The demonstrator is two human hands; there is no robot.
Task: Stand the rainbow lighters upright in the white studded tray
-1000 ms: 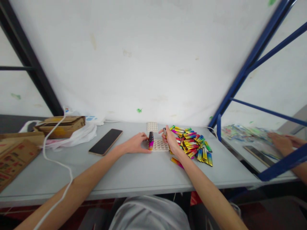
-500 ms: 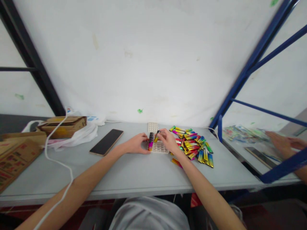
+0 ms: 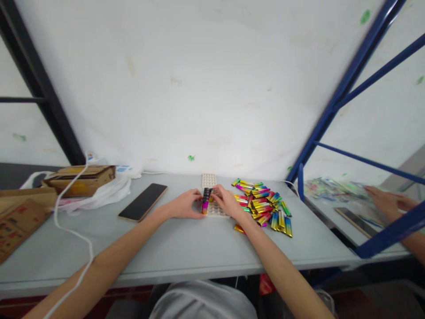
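A white tray with rows of holes (image 3: 217, 212) lies on the grey table in front of me. Along its left edge stands a row of lighters (image 3: 205, 204), with black tops and shiny purple-orange bodies. My left hand (image 3: 185, 204) curves beside that row, thumb and fingers apart, fingertips at its left side. Above the tray, my right hand (image 3: 226, 201) pinches a lighter (image 3: 211, 197) with a black top and a yellowish body, close against the row's right side. Its lower end is partly hidden. Right of the tray lies a heap of shiny multicoloured lighters (image 3: 262, 201).
Another white holed piece (image 3: 209, 179) lies behind the tray. A phone (image 3: 144, 202) rests left of my hand. Farther left are cardboard boxes (image 3: 79, 180), a plastic bag (image 3: 109, 192) and a white cable (image 3: 75, 231). Beyond the blue frame (image 3: 327, 119), another person's hands (image 3: 387, 201) show.
My right hand has brought its lighter left and down, against the standing row. My left hand stays beside the row. The whole view has shifted slightly.
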